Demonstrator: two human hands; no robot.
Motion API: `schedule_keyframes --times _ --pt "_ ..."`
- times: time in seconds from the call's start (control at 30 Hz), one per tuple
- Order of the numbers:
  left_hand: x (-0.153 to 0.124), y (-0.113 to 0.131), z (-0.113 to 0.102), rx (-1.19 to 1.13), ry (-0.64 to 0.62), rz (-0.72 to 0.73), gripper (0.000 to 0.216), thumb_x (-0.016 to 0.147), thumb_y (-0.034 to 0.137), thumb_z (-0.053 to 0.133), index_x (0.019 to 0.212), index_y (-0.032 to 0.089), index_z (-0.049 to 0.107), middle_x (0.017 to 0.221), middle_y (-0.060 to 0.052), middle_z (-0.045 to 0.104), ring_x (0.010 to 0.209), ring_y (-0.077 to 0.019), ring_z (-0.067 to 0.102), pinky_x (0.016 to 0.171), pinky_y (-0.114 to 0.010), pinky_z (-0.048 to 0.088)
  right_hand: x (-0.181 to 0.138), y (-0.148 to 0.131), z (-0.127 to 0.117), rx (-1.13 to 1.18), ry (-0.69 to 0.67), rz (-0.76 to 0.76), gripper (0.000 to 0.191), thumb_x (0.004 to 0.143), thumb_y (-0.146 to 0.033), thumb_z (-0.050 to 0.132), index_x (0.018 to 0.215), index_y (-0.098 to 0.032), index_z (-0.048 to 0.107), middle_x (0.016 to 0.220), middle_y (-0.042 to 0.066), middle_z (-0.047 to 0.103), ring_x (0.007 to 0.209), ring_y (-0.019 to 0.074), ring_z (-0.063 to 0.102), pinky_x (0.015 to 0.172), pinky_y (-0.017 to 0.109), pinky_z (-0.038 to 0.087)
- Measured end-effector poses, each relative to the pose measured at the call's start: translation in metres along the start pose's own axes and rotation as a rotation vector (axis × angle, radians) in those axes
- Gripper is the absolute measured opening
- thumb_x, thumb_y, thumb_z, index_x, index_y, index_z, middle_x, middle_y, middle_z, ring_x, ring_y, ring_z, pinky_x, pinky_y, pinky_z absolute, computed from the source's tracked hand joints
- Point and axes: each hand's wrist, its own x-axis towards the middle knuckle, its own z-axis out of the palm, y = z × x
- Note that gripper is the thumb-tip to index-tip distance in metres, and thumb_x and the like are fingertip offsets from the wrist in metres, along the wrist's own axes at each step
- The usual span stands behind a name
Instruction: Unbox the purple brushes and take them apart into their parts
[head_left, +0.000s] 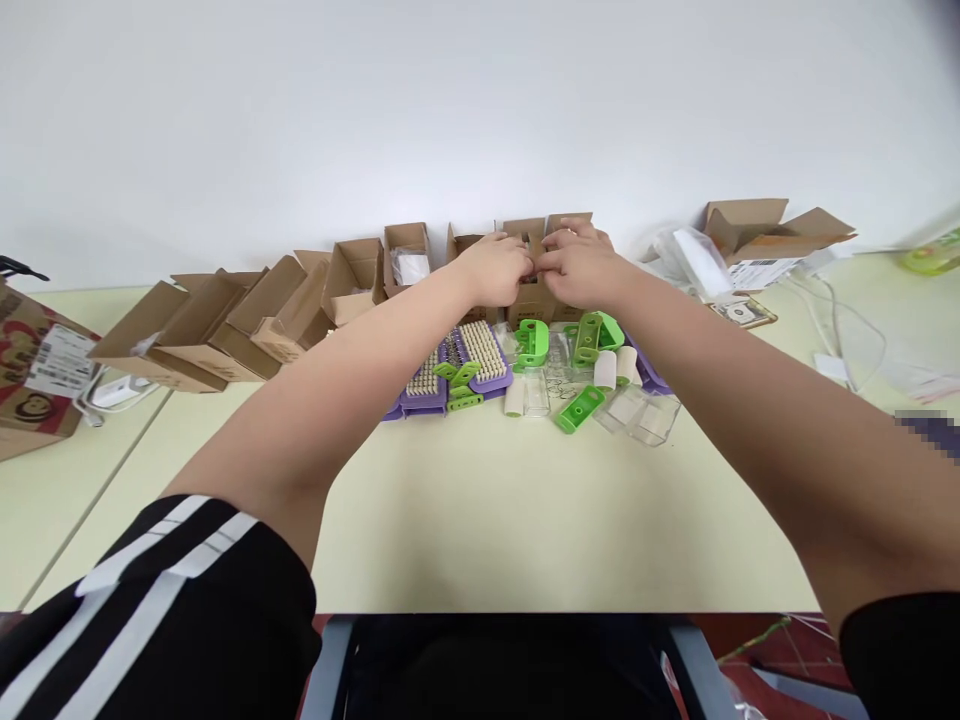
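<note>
Both my arms reach far across the pale yellow table (525,520). My left hand (496,268) and my right hand (577,264) meet at a small brown cardboard box (534,298) at the back of the table, fingers curled on its top flaps. Just in front of the box lie purple brushes with pale bristles (480,355), green plastic parts (534,342), white rolls (604,370) and clear plastic pieces (645,415).
A row of open cardboard boxes (247,315) runs along the back left. Another open box (765,240) with plastic bags stands at the back right, with white cables (832,320) beside it. A printed carton (37,370) sits at the left edge.
</note>
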Motion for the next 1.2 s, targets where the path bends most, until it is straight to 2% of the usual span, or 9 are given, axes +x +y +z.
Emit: schedule_keyframes --times 0.1,0.23,0.4,0.53,0.63,0.8,0.9,1.07,1.2 --pt "-0.004 -0.005 0.000 -0.021 0.000 0.000 0.041 0.081 0.013 0.057 0.112 0.017 0.084 0.136 -0.016 0.077 0.140 -0.0351 0.064 0.131 -0.060 0.029 0.009 0.007 0.001 -0.009 -0.033 -0.027 0.036 0.100 -0.043 0.058 0.117 -0.034 0.088 0.154 0.005 0.068 0.154 0.0534 0.038 0.122 0.088 0.024" --pt "-0.011 -0.016 -0.002 -0.047 -0.031 0.022 0.045 0.084 0.016 0.055 0.121 0.019 0.079 0.143 -0.015 0.074 0.142 -0.0333 0.063 0.132 -0.059 0.029 0.016 0.012 -0.001 -0.025 -0.081 -0.044 0.033 0.098 -0.043 0.060 0.117 -0.039 0.087 0.150 0.001 0.070 0.149 0.0508 0.041 0.122 0.085 0.027" --pt "-0.014 -0.021 0.001 0.002 -0.013 0.058 0.050 0.087 0.024 0.057 0.132 0.015 0.075 0.140 -0.019 0.074 0.138 -0.0356 0.062 0.133 -0.061 0.027 0.021 0.012 -0.002 -0.026 -0.107 -0.042 0.032 0.096 -0.043 0.062 0.114 -0.034 0.087 0.146 0.005 0.073 0.143 0.0512 0.045 0.118 0.083 0.032" --pt "-0.016 -0.023 0.001 0.013 0.011 0.049 0.056 0.092 0.028 0.052 0.143 0.019 0.073 0.147 -0.015 0.072 0.141 -0.0364 0.060 0.135 -0.062 0.025 0.018 0.003 -0.009 -0.141 -0.138 -0.046 0.038 0.100 -0.044 0.055 0.120 -0.034 0.086 0.142 0.008 0.075 0.140 0.0491 0.048 0.115 0.078 0.037" --pt "-0.018 -0.023 -0.001 0.023 0.024 0.035 0.050 0.099 0.037 0.049 0.136 0.021 0.078 0.145 -0.012 0.073 0.141 -0.0361 0.060 0.136 -0.059 0.025 0.013 -0.007 -0.019 -0.266 -0.153 -0.062 0.042 0.105 -0.041 0.048 0.122 -0.032 0.085 0.139 0.010 0.075 0.141 0.0457 0.049 0.116 0.072 0.039" --pt "-0.020 -0.024 -0.004 0.075 0.052 -0.003 0.056 0.099 0.063 0.058 0.121 0.018 0.082 0.130 -0.014 0.076 0.134 -0.0397 0.061 0.129 -0.058 0.034 0.005 -0.020 -0.034 -0.393 -0.097 -0.060 0.038 0.105 -0.045 0.053 0.108 -0.025 0.084 0.127 0.014 0.076 0.136 0.0416 0.051 0.111 0.062 0.045" --pt "-0.022 -0.023 -0.002 0.095 0.046 -0.036 0.054 0.095 0.062 0.066 0.123 0.017 0.080 0.130 -0.015 0.074 0.131 -0.0406 0.061 0.117 -0.055 0.043 0.007 -0.025 -0.035 -0.420 -0.089 -0.022 0.039 0.105 -0.048 0.054 0.107 -0.024 0.084 0.122 0.015 0.075 0.132 0.0414 0.053 0.107 0.060 0.048" --pt "-0.027 -0.022 0.003 0.085 0.063 -0.062 0.047 0.097 0.057 0.068 0.123 0.019 0.077 0.132 -0.015 0.072 0.130 -0.0384 0.061 0.112 -0.051 0.045 0.023 -0.019 -0.026 -0.325 -0.154 -0.056 0.037 0.105 -0.048 0.055 0.102 -0.028 0.085 0.132 0.011 0.072 0.135 0.0415 0.052 0.111 0.061 0.047" --pt "-0.030 -0.023 0.007 0.059 0.089 -0.060 0.046 0.099 0.057 0.068 0.125 0.019 0.075 0.136 -0.016 0.070 0.132 -0.0392 0.061 0.112 -0.053 0.046 0.038 -0.011 -0.013 -0.312 -0.146 0.038 0.049 0.097 -0.065 0.062 0.104 -0.022 0.085 0.130 0.018 0.072 0.134 0.0490 0.052 0.112 0.067 0.046"
